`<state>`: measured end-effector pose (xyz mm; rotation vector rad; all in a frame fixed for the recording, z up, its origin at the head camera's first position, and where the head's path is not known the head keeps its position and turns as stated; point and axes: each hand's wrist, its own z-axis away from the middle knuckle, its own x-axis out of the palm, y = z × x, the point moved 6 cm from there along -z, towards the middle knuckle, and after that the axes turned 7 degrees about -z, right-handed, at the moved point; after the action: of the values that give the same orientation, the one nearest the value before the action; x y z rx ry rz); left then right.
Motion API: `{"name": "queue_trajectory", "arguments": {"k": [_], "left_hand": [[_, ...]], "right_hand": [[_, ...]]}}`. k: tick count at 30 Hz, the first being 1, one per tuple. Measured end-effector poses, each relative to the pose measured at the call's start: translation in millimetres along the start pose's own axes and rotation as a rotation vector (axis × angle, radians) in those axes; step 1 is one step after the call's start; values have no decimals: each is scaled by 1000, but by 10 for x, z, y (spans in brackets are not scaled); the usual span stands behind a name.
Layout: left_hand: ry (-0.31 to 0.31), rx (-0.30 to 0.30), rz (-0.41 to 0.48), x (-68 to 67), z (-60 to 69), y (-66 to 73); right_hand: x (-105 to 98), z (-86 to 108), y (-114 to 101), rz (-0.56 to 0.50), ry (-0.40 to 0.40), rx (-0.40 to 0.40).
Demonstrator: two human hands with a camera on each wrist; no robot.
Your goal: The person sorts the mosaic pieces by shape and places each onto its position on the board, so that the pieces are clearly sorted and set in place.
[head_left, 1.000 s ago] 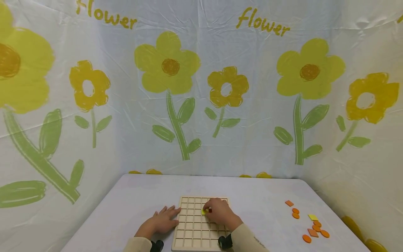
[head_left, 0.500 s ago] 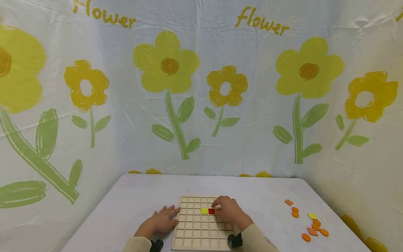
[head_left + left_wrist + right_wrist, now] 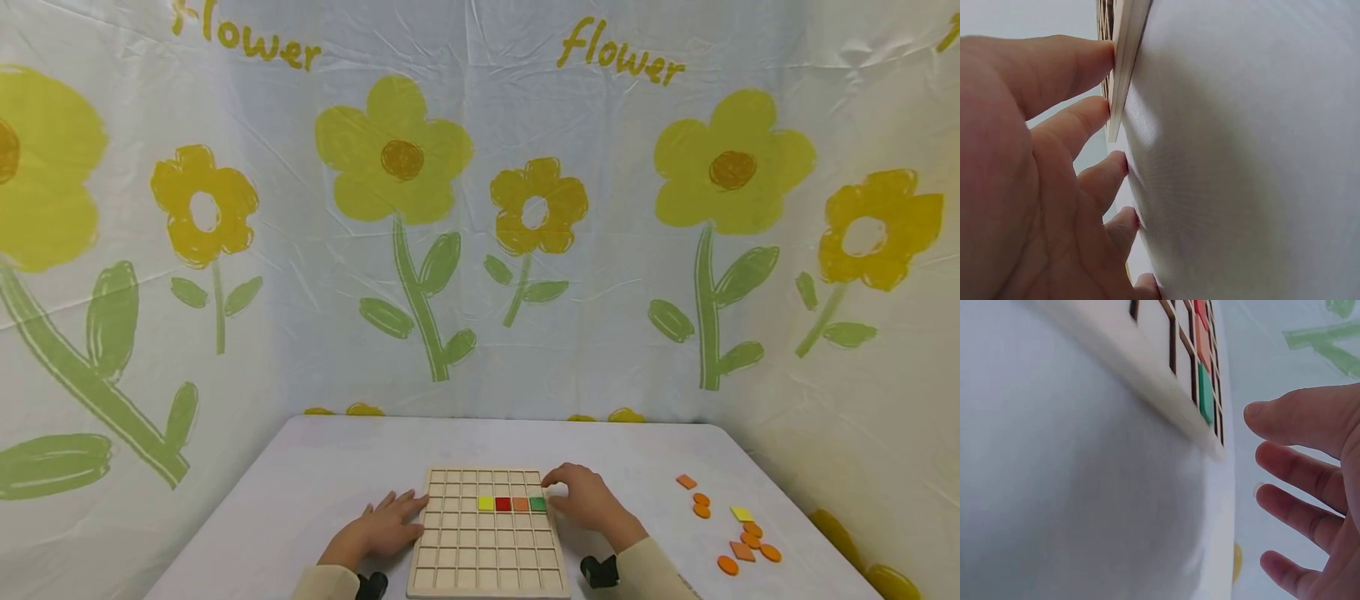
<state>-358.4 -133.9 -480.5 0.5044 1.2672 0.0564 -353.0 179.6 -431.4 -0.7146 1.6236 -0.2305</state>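
Between both hands (image 3: 382, 527) (image 3: 591, 498), gridded board (image 3: 485, 539)

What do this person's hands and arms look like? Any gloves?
The left hand and right hand are ungloved. Cream sleeves reach the wrists, with a black gadget beside each cuff. A dark marking on the right sleeve is too small to read.

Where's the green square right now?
In the head view, the green square sits in the rightmost column of the wooden board, right of the orange square.

Free tabletop (image 3: 487, 443) beyond wooden board (image 3: 484, 540)
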Motion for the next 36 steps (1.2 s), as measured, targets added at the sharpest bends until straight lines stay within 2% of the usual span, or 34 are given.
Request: {"name": "queue_trajectory", "arguments": {"k": [9, 16, 23, 31, 36], "left_hand": [[5, 34, 5, 1, 14, -10], [7, 39, 1, 22, -1, -23], [7, 27, -5, 21, -8, -15], [11, 28, 9, -4, 14, 9], [12, 22, 0, -2, 8, 4]], "right_hand": [[-239, 110, 273, 37, 39, 112], [-385, 182, 537, 51, 28, 203], [-589, 270, 723, 64, 31, 231], [-858, 423, 847, 80, 75, 185], [-974, 499, 983, 86, 66, 219]]}}
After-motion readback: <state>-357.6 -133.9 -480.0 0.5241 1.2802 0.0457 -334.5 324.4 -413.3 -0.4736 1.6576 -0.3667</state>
